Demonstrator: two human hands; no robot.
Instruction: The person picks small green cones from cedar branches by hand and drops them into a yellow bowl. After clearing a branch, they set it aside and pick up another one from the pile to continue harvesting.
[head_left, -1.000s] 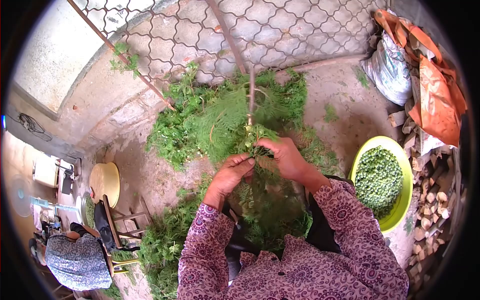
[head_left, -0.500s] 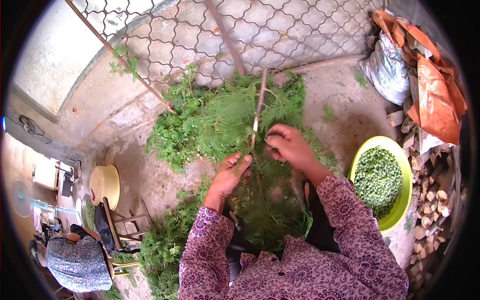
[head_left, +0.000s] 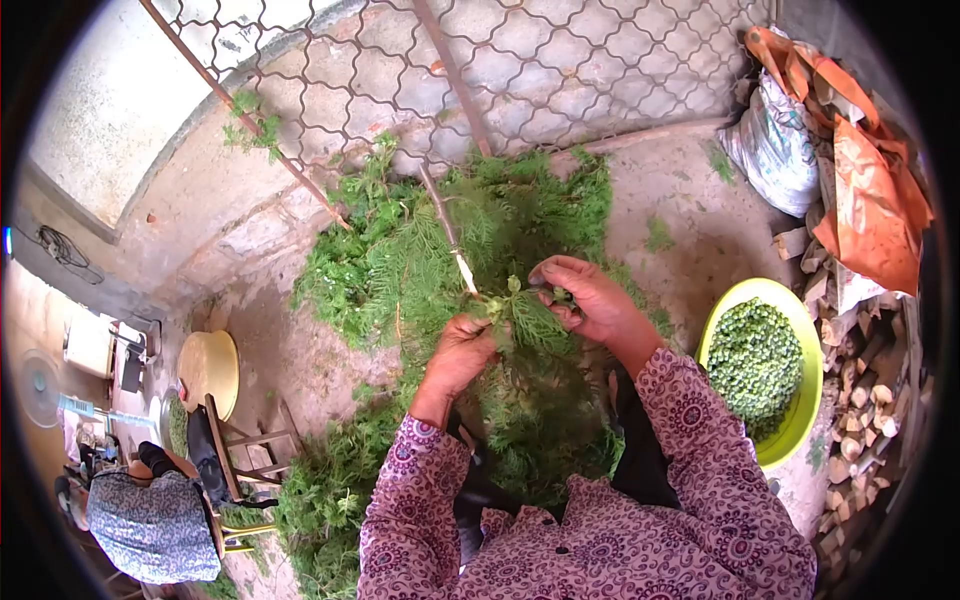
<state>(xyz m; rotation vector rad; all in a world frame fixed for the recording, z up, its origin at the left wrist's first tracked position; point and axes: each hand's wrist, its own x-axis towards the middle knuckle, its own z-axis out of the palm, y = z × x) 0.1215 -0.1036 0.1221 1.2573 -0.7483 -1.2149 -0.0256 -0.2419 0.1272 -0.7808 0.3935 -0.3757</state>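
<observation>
My left hand (head_left: 462,350) is closed round a leafy evergreen branch, whose bare woody stem (head_left: 447,228) points up and away, its lower end stripped pale. Feathery green sprigs (head_left: 535,322) spread from the branch between my two hands. Close beside them, my right hand (head_left: 597,305) is pinched, with a small green cone (head_left: 562,296) at its fingertips, partly hidden by the fingers. At my right stands a yellow-green basin (head_left: 712,345) holding a heap of small green cones (head_left: 757,362).
Cut evergreen foliage (head_left: 345,270) is piled ahead and at my left, below a wire mesh (head_left: 560,75). Stacked firewood (head_left: 858,420), a white sack (head_left: 770,150) and an orange bag (head_left: 870,205) line the right. A seated person (head_left: 150,520) is at left, near a wooden chair (head_left: 255,450).
The branch's stem has swung to the left and its leafy sprigs now lie between my hands. My right hand has moved slightly right and down.
</observation>
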